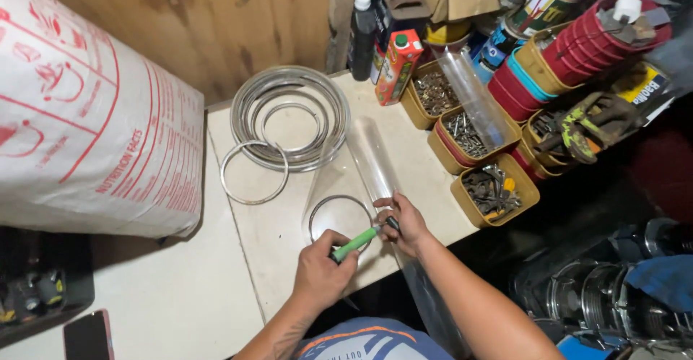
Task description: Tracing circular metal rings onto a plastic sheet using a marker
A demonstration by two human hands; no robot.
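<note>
My left hand (pixel 320 273) is closed around the green handle of a small tool (pixel 357 241), held near the front edge of a pale tabletop (pixel 289 208). My right hand (pixel 406 223) pinches the tool's dark tip and rests on a clear plastic sheet rolled into a tube (pixel 372 159). A metal ring (pixel 338 219) sits upright just behind my left hand, at the open end of the clear plastic.
A stack of metal rings (pixel 290 114) and one loose ring (pixel 254 172) lie further back. A big white printed sack (pixel 86 114) stands at the left. Yellow tins of screws and nails (pixel 473 140), stacked red lids (pixel 592 42), bottles and gloves crowd the right. A phone (pixel 86 337) lies bottom left.
</note>
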